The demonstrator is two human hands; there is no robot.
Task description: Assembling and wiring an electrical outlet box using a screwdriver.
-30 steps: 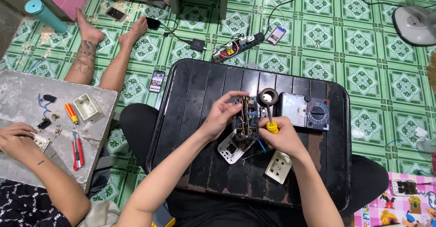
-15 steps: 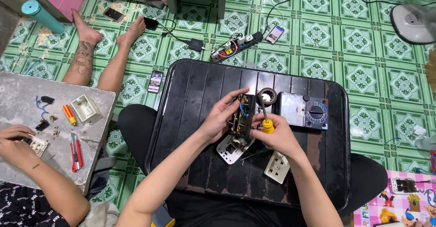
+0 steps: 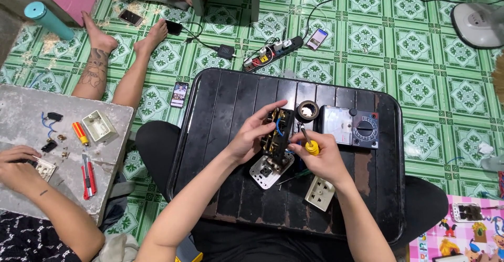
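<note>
Left hand (image 3: 251, 138) closed around dark socket module (image 3: 277, 133) above black table (image 3: 220, 115), right hand (image 3: 323, 157) gripping yellow-handled screwdriver (image 3: 308, 142), tip against the module

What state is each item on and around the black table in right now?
left hand: gripping the socket assembly, held tilted above the table
right hand: gripping the yellow-handled screwdriver, tip at the assembly
white faceplate: lying flat
tape roll: lying flat
multimeter: lying face up

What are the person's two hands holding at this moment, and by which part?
Left hand grips the dark switch module by its side; right hand holds the screwdriver by its yellow handle.
</note>
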